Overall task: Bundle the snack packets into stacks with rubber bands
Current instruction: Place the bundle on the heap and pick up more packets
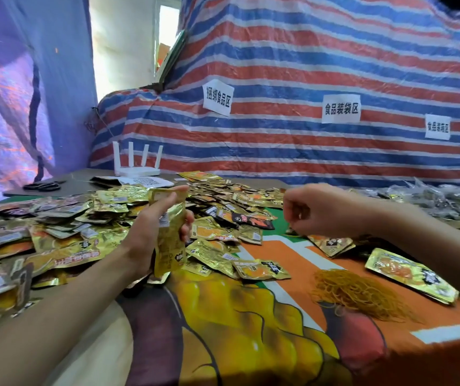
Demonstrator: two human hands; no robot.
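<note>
Striped tarp [306, 51] backed the worktop [251, 324], loose snack packets [64, 240] heaped across its left. Person's left hand [146, 235] gripped an upright stack of packets [169, 243]; right hand [316, 210] hung over the worktop, fingers curled, couldn't tell if pinching anything. Piled rubber bands [362, 293] lay at front right.

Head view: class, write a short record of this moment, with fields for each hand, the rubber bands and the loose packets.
left hand: grips an upright stack of gold packets
right hand: curled above the cloth, nothing visibly held
rubber bands: loose heap on the cloth, front right
loose packets: large pile spread across left and centre
</note>
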